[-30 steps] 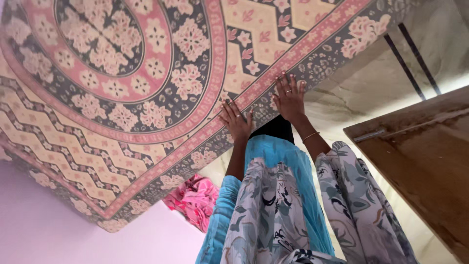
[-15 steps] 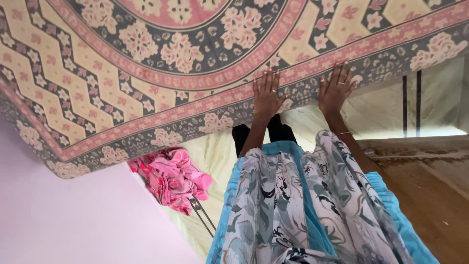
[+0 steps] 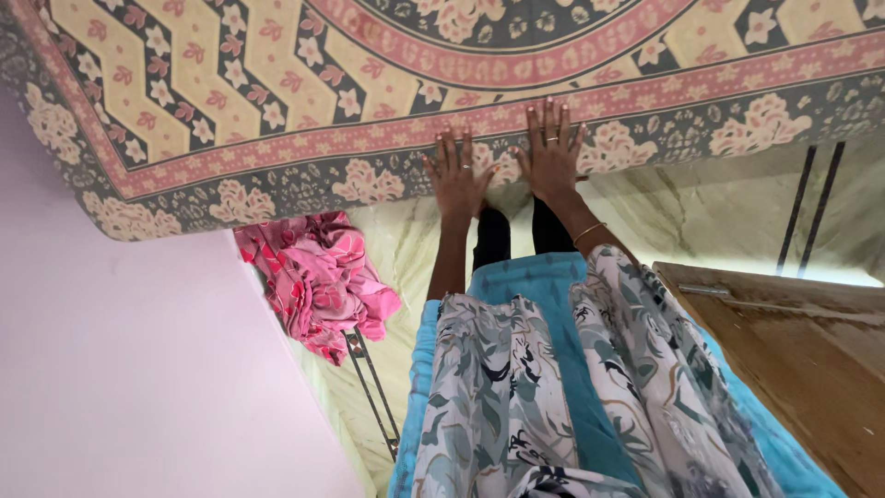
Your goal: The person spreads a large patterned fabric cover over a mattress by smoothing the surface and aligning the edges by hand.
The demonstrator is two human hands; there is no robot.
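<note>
Two hands, left hand (image 3: 457,177) and right hand (image 3: 550,153), are pressed flat, fingers spread wide, nothing gripped, on the patterned bedsheet (image 3: 277,83) edge at upper centre. Pink cloth (image 3: 318,281) is seen lower left on the floor.

- A bed (image 3: 230,198) fills the frame from 9 to 3 o'clock.
- A patterned bedsheet (image 3: 277,83) in pink, cream and grey covers it.
- The marble floor (image 3: 710,207) at 3 o'clock carries a crumpled pink cloth (image 3: 318,286) at 8 o'clock.

Matt printed cotton bedsheet (image 3: 369,83), glossy marble floor (image 3: 719,212)
</note>
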